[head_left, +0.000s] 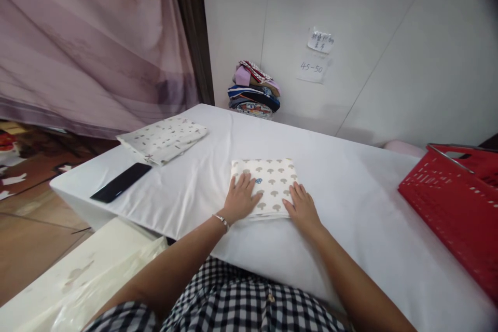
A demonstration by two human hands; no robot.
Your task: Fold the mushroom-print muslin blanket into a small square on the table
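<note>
A folded white cloth with a mushroom print (272, 176) lies on the white-covered table (342, 187) in front of me. My left hand (241, 197) rests flat on the cloth's near left part, fingers spread, a bracelet on the wrist. My right hand (301, 206) lies flat on the cloth's near right corner, fingers apart. Neither hand grips anything; both press down on the folded cloth.
Another folded patterned cloth (163, 138) lies at the table's far left, with a black phone (121, 182) near the left edge. A stack of folded fabrics (254, 89) sits at the back by the wall. A red plastic basket (455, 202) stands at the right.
</note>
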